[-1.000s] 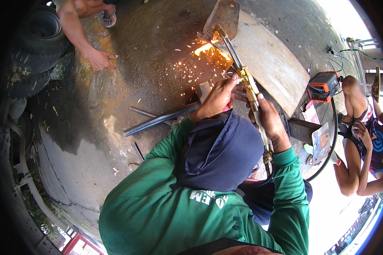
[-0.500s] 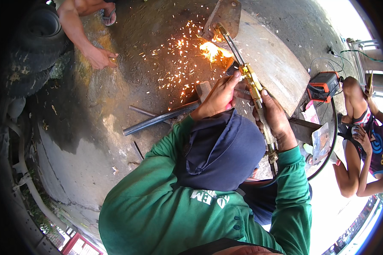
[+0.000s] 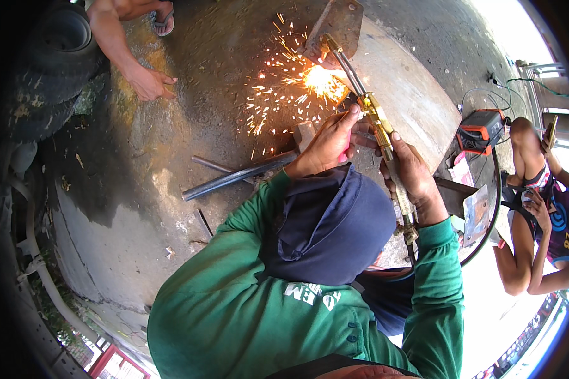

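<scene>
My right hand is wrapped round the handle of a brass cutting torch, its thumb on the near side. My left hand is closed at the torch's front body, thumb against the brass; part of its grip is hidden, and a bit of pink shows beneath it. Thin tubes lead up to an angled torch head. A bright glow throws sparks to the left beside the torch, near a rusty metal plate. Rounded navy cloth fills the space before my green-shirted chest.
A broad flat sheet lies beyond the torch. Metal pipes rest left of my hands. An orange-and-black machine stands right, near a dark hose. Another person's hand is upper left; a seated person is at right.
The glow has shifted slightly right and grown brighter, with the sparks now in a tighter fan. The torch has moved slightly right, and both my hands keep their grip.
</scene>
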{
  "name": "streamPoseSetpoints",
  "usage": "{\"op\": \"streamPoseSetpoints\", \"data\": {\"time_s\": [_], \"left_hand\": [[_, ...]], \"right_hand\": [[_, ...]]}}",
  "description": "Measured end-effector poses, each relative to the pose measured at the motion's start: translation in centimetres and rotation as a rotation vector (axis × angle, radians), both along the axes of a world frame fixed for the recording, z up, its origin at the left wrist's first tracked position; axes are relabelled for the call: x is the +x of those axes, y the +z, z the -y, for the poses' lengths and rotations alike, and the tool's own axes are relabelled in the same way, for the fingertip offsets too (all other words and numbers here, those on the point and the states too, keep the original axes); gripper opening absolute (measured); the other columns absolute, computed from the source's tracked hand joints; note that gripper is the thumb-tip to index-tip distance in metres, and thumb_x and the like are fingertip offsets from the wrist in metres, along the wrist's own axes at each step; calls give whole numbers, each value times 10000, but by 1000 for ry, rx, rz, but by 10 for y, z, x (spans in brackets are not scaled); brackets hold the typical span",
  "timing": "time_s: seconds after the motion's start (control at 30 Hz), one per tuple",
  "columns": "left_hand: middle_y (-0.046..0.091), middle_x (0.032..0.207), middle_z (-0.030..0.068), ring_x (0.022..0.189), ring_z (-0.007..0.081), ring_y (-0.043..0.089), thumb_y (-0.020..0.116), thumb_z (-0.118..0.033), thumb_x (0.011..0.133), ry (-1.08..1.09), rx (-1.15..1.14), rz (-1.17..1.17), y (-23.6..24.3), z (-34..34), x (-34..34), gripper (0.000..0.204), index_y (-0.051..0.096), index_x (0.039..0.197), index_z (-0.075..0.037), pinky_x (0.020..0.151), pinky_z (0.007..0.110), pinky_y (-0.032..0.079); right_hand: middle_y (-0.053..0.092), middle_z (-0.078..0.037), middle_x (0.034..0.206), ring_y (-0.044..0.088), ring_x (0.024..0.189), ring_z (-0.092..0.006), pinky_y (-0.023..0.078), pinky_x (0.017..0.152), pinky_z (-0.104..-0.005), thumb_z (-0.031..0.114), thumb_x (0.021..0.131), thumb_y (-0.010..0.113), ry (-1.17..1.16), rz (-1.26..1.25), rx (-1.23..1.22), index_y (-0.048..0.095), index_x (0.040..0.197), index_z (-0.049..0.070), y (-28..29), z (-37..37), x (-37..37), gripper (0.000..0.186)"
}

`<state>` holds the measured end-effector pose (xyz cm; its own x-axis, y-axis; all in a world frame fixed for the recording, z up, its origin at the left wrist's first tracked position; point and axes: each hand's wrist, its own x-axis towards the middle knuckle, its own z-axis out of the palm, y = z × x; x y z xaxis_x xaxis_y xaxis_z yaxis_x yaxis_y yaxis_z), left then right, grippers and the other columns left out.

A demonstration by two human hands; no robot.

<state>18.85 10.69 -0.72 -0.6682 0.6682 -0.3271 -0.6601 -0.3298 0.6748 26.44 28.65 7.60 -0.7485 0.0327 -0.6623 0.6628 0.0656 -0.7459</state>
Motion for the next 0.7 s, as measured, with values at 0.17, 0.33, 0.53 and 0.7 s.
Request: {"op": "streamPoseSetpoints", "data": {"time_s": [0.17, 0.33, 0.53, 0.7], "left_hand": [[714, 1132, 63, 874, 157, 751, 431, -558, 1081, 11, -7, 46, 3, 0, 1, 510, 531, 1376, -154, 467, 202, 371], [711, 1144, 59, 919, 168, 751, 412, -575, 1079, 11, 14, 46, -9, 5, 2, 539, 531, 1376, -141, 481, 207, 362], [696, 1167, 63, 954, 178, 751, 432, -621, 1057, 20, 44, -5, -5, 6, 6, 610, 528, 1381, -114, 483, 209, 355], [682, 1237, 93, 1002, 187, 746, 428, -638, 1050, -52, 109, -108, -2, 9, 1, 644, 509, 1375, -87, 499, 199, 384]], "right_hand": [[535, -56, 642, 512, 485, -156, 405, 443, -296, 600, 1074, 380, 22, -11, 86, 611, 1053, -4, -1, 2, 1, 647], [522, -47, 644, 487, 478, -140, 390, 445, -295, 584, 1076, 384, 69, -31, 184, 603, 1071, -14, 5, 10, 2, 637], [507, -29, 652, 461, 490, -116, 370, 453, -288, 565, 1078, 394, 47, -54, 117, 599, 1055, -5, 3, 6, 9, 606], [524, -44, 653, 487, 519, -136, 378, 484, -305, 526, 1079, 427, 114, -123, 265, 595, 1030, -5, 2, 7, 13, 559]]}}
